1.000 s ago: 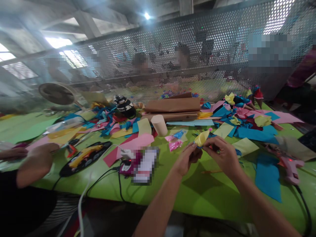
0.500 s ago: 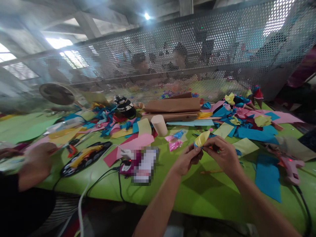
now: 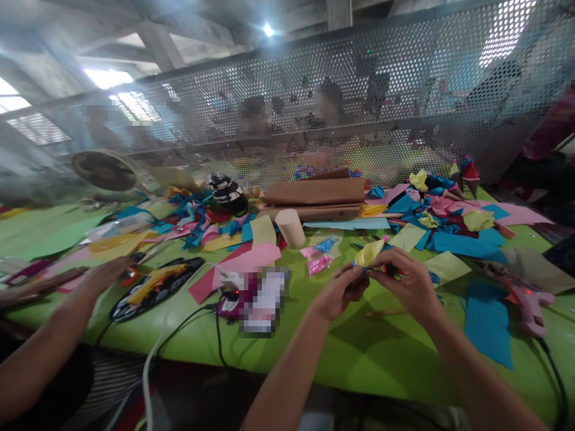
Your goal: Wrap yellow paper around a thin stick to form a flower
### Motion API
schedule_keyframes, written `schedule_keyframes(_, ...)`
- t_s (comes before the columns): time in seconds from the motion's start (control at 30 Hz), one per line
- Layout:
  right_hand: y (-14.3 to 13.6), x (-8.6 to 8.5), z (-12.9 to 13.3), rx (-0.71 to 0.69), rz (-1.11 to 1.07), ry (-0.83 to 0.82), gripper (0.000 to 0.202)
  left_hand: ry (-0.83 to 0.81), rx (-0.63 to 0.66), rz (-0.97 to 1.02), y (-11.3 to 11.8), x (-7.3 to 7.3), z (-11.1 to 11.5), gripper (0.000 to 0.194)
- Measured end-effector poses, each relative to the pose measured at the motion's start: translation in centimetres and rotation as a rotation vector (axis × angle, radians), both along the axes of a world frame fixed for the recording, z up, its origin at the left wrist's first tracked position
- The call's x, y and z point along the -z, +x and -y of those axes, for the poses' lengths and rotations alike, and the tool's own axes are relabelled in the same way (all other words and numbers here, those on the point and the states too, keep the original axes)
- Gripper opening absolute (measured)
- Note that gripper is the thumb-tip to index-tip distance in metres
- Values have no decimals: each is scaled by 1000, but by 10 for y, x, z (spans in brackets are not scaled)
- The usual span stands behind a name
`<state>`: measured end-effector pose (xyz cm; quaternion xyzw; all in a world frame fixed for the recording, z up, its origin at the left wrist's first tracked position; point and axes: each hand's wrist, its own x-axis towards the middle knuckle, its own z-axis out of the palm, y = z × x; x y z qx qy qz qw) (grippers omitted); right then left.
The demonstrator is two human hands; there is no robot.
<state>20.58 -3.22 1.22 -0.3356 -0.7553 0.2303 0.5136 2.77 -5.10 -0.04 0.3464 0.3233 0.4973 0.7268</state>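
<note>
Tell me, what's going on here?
The person's left hand and right hand hold a small pink-tipped yellow piece between them, above the green table. A co-worker's hand is at a small orange object on the left; whether it grips it is unclear. A pink glue gun lies to the right.

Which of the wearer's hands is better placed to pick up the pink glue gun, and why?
Probably the right hand: it is nearer the pink glue gun, which lies to its right. The left hand is farther off. Both are at the yellow paper piece.
</note>
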Motion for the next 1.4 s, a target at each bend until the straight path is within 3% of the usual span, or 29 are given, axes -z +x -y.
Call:
schedule_keyframes(0.3,2,-3,1,6,-29,-37,7,-54,27,45,0,2,-5,50)
schedule_keyframes(0.7,-2,0,2,59,30,-23,7,-55,18,122,-1,6,-7,44)
schedule_keyframes(1.4,-1,0,1,98,-11,-58,5,1,52,31,-2,14,-11,44)
